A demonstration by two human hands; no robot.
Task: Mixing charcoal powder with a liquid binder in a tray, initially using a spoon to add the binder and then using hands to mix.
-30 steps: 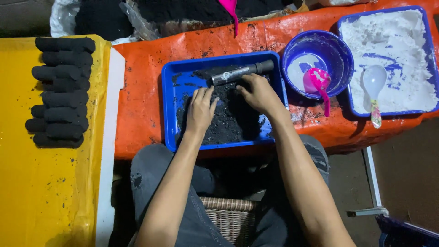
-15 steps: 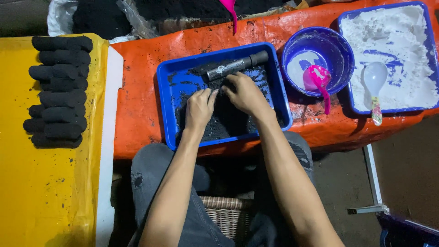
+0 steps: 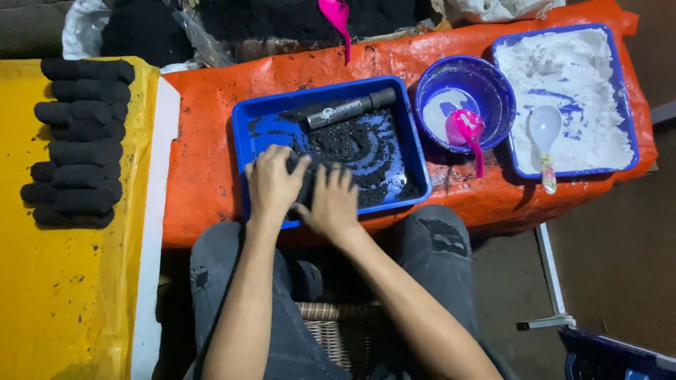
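Note:
A blue tray [image 3: 241,125] lies on an orange tarp [image 3: 201,151] and holds loose black gritty mix [image 3: 355,144]. My left hand [image 3: 271,184] is cupped over a heap of that mix at the tray's near left. My right hand [image 3: 332,200] lies right beside it, fingers spread flat on the mix. A dark lump shows between the two hands. A black and grey tube [image 3: 350,108] rests at the tray's far side, apart from both hands.
Several black rolled sticks [image 3: 77,141] lie stacked on a yellow sheet [image 3: 63,281] at the left. To the right stand a blue bowl [image 3: 493,77] with a pink spoon [image 3: 465,130] and a blue tray of white powder [image 3: 629,119] with a white spoon [image 3: 543,130]. A wicker basket [image 3: 338,331] sits between my knees.
Both hands have drawn back from near the tube to the tray's near left edge, dragging mix with them. The view has shifted, so everything sits further left.

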